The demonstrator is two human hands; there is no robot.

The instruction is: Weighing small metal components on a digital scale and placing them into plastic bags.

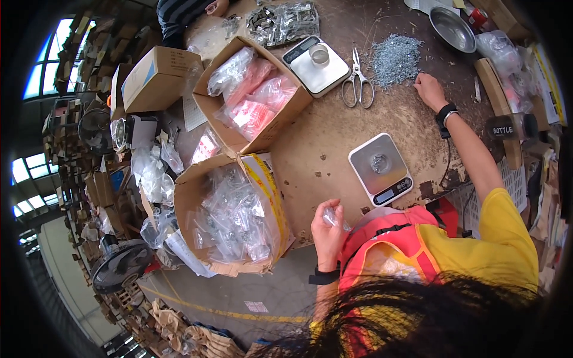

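My left hand (327, 234) is closed around a small clear plastic bag (332, 217), close to the table's near edge. My right hand (431, 92) reaches far out to the right edge of a pile of small silvery screws (396, 59); its fingers are curled together, and what is in them is hidden. Between my hands a white digital scale (385, 192) carries a small clear round cup (378, 163). Left of the screws lie metal scissors (358, 83), with their blades pointing away from me.
A cardboard box of filled clear bags (230, 221) stands at left, behind it a box of red-and-clear bags (256, 89). A second scale (316, 64) holds a cup. Farther back are a bag of metal parts (282, 24), a steel bowl (452, 30) and another person's hand (217, 7).
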